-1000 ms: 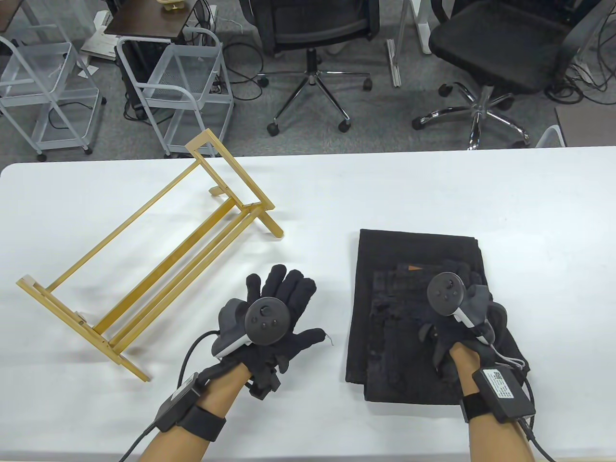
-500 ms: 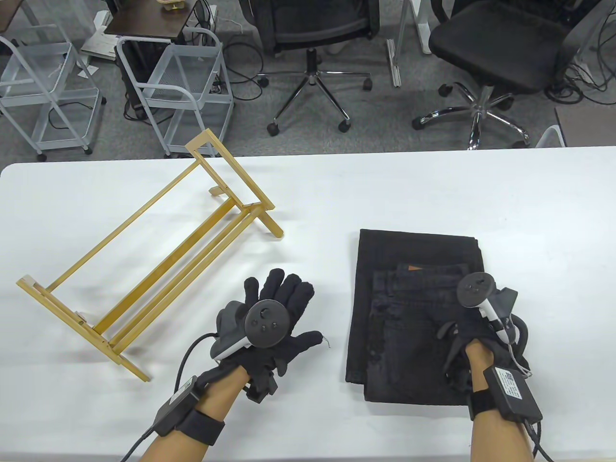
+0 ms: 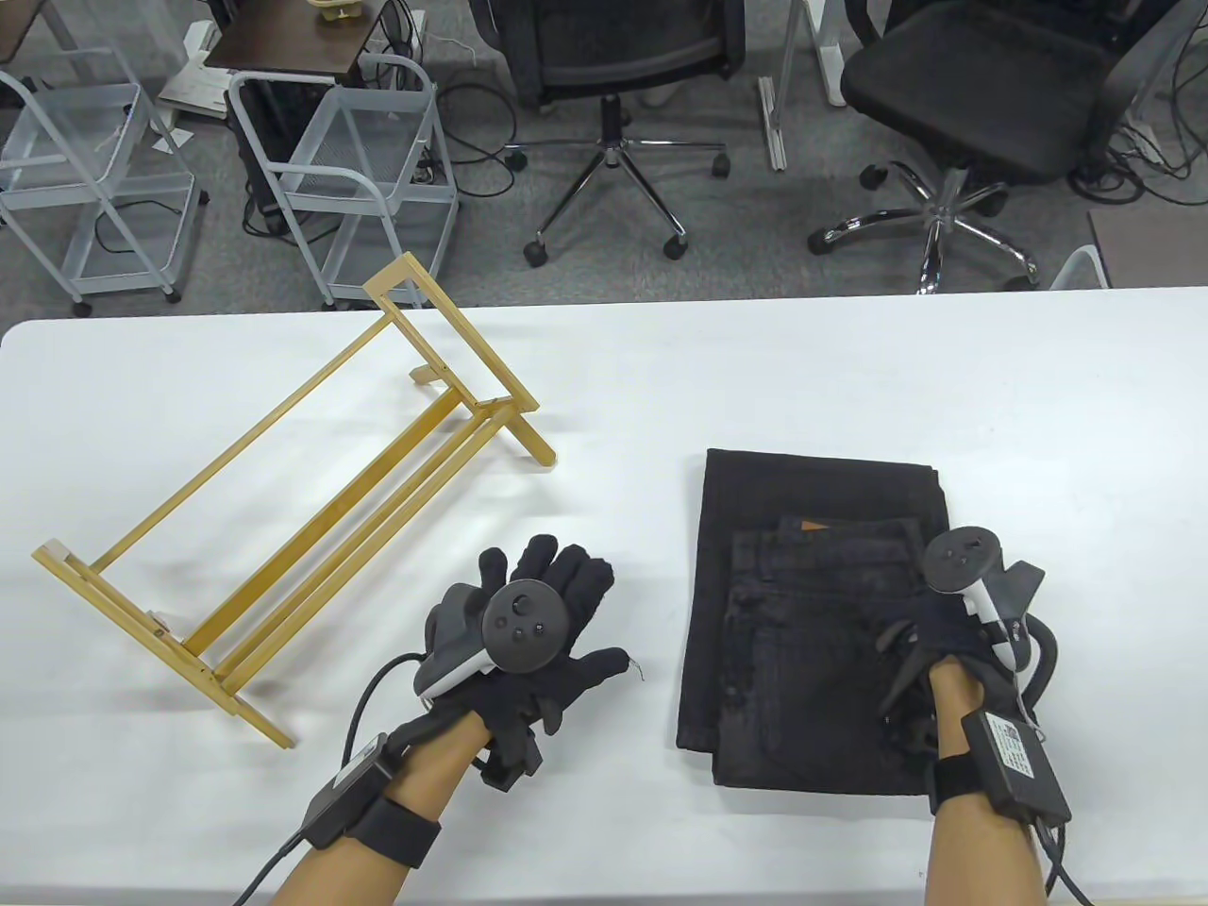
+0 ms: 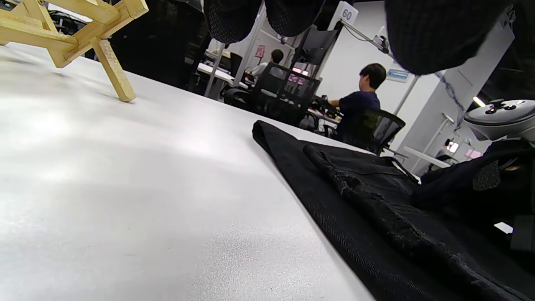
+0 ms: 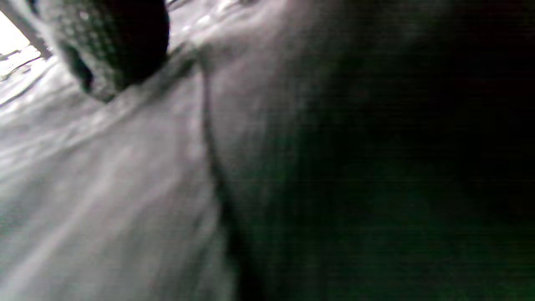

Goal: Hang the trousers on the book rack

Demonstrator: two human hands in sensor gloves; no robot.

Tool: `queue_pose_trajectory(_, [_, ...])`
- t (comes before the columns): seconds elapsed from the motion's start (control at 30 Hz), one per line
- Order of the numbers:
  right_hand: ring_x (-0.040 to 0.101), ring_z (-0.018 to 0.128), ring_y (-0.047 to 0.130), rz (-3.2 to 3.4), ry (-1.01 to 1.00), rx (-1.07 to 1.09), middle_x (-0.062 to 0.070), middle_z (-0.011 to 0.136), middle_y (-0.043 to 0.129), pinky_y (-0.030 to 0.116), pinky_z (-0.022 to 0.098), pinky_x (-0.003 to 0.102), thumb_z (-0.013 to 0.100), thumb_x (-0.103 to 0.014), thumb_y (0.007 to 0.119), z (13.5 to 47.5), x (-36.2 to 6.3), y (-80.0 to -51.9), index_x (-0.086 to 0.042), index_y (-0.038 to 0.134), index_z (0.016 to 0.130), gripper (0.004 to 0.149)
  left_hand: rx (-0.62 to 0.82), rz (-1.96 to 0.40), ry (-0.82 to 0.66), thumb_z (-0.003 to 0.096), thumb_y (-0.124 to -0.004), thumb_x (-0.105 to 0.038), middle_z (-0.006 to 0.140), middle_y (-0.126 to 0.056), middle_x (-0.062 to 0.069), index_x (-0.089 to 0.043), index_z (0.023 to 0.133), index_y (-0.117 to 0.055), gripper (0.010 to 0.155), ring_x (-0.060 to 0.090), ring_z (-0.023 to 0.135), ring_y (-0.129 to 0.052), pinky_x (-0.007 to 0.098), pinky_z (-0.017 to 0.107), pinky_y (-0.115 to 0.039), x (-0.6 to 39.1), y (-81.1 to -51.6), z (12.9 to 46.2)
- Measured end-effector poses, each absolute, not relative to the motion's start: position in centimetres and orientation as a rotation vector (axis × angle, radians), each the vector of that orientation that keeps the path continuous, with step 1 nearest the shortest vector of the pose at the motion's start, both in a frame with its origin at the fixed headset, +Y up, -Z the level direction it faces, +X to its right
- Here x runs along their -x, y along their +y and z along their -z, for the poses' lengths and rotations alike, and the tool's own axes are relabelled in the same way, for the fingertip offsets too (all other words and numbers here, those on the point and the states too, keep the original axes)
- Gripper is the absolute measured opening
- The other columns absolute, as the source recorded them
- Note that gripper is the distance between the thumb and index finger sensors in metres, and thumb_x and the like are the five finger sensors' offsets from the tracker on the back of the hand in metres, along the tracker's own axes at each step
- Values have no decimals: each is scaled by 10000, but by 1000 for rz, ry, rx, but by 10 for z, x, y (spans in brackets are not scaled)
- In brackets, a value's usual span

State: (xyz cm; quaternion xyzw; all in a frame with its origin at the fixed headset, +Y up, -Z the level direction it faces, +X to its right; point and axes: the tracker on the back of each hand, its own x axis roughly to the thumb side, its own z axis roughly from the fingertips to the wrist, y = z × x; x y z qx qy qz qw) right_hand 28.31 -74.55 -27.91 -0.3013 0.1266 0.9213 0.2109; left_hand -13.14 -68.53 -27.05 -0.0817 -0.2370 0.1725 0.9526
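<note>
A: What lies beyond the white desk [image 3: 849,377]?
B: Grey carpet [image 3: 736,236] strewn with cables, two black office chairs [image 3: 613,57], two pale wire carts [image 3: 359,160].
A: And further off?
B: White walls [image 4: 422,108], and a seated person [image 4: 359,108] at another table.

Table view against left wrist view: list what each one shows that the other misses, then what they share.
Only the table view shows the whole wooden book rack, the left hand flat on the table with fingers spread, both forearms, and the carts and chair bases on the floor. Only the left wrist view shows a seated person at desks behind, and the trousers' frayed fabric close up. Both show the folded black trousers lying on the white table, a rack foot, and the right hand on the trousers' right side.
</note>
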Motion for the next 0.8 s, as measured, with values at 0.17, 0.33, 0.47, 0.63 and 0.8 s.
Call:
queue_pose_trajectory(0.17, [389, 611, 820, -2458, 384, 890, 258, 896, 660, 756, 437, 560, 238, -503, 955, 276, -293, -748, 119, 330, 952, 1135, 182, -342, -479, 346, -752, -666, 1174, -522, 52, -270, 1050, -469, 857, 376, 1137, -346, 671, 707, -156, 131, -687, 270])
queue_pose_trajectory(0.33, [271, 451, 903, -2364, 422, 905, 130, 741, 809, 816, 385, 538, 220, -446, 983, 274, -295, -750, 132, 479, 907, 1029, 176, -341, -489, 347, -751, -664, 1173, -527, 51, -269, 1048, -477, 850, 375, 1135, -357, 671, 707, -158, 129, -685, 268])
queue_pose_trajectory(0.47, [239, 387, 897, -2347, 408, 871, 60, 661, 861, 789, 416, 572, 220, -417, 999, 272, -294, -748, 53, 611, 866, 888, 169, -348, -492, 347, -753, -661, 1170, -537, 51, -268, 1046, -488, 844, 376, 1135, -361, 672, 707, -161, 130, -684, 266])
queue_pose_trajectory(0.63, [242, 427, 888, -2341, 344, 846, 22, 634, 868, 762, 446, 596, 223, -403, 1004, 270, -294, -746, -63, 687, 828, 763, 174, -343, -488, 350, -754, -656, 1168, -541, 51, -266, 1044, -498, 836, 376, 1134, -359, 671, 707, -161, 132, -685, 267])
queue_pose_trajectory(0.8, [263, 574, 889, -2396, 227, 777, -9, 646, 853, 732, 503, 625, 223, -398, 1000, 270, -292, -740, -125, 707, 804, 705, 184, -336, -479, 353, -754, -652, 1168, -538, 51, -267, 1043, -501, 829, 374, 1134, -353, 670, 706, -160, 135, -687, 269])
